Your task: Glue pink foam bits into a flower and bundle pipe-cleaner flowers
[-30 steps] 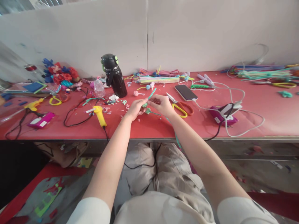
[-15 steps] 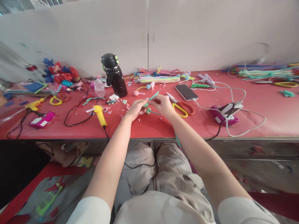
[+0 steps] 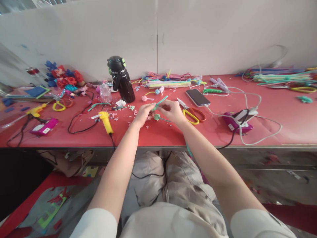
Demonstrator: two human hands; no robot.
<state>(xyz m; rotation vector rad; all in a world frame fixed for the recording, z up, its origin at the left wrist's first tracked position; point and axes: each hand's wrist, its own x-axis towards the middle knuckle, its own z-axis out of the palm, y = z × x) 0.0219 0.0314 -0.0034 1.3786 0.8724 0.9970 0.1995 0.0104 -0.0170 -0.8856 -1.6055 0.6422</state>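
My left hand (image 3: 145, 114) and my right hand (image 3: 171, 110) meet above the red table, fingers closed on a teal pipe cleaner (image 3: 162, 100). Its free end slants up to the right between them. Small green fuzzy material shows at my left fingertips, partly hidden by the fingers. Just below the hands lies a green fuzzy ball (image 3: 157, 117) with a thin stem that runs right, under my right hand. Scissors with yellow and orange handles (image 3: 190, 116) rest right beside my right hand.
A black bottle (image 3: 123, 84) stands behind my left hand. A yellow glue gun (image 3: 106, 122) lies to the left, with fuzzy scraps around. A phone (image 3: 197, 97), a purple power block (image 3: 230, 122) and cables are on the right. Pipe cleaner bundles (image 3: 168, 84) lie at the back.
The teal pipe cleaner between my fingers has shifted slightly, and more of its length shows. My hands have barely moved.
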